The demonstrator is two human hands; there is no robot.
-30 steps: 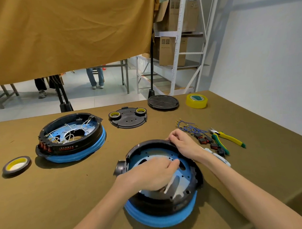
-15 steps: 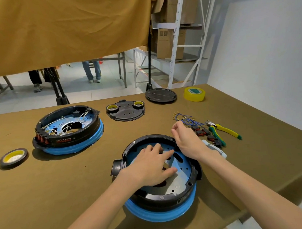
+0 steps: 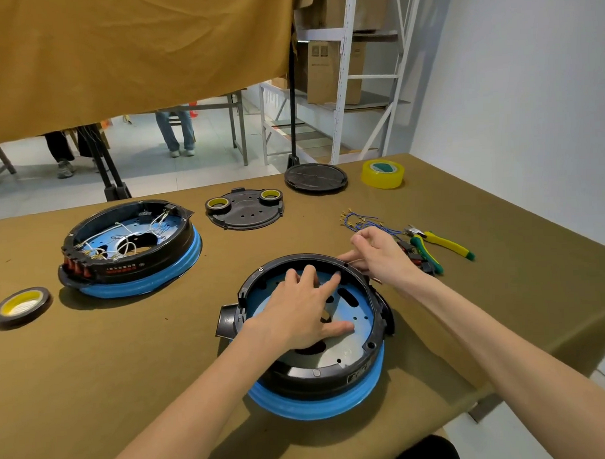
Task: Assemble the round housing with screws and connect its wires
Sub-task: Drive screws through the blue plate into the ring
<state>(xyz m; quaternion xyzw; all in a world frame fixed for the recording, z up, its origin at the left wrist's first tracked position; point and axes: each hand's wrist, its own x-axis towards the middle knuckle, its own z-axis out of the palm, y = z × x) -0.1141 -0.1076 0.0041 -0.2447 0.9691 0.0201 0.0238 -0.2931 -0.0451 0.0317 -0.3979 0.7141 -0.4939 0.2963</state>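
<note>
A round black housing (image 3: 333,372) with a blue rubber ring underneath sits in front of me on the table. Its inside shows a blue-grey metal plate with holes. My left hand (image 3: 304,311) lies flat inside it, fingers spread on the plate. My right hand (image 3: 381,254) rests on the housing's far right rim, fingers loosely curled; whether it pinches anything I cannot tell. A bundle of blue wires (image 3: 362,222) with terminals lies just beyond that hand. A second housing (image 3: 130,249), with white wires inside, stands at the left.
A black cover plate (image 3: 245,210) carrying two tape rolls and a round black lid (image 3: 315,178) lie at the back. Yellow tape (image 3: 382,173) sits far right, yellow-green pliers (image 3: 439,245) right, another tape roll (image 3: 21,306) far left. Table edge runs near my right forearm.
My left hand opened from a closed pinch and now lies flat in the housing. My right hand slid along the rim toward the right. The view shifted slightly.
</note>
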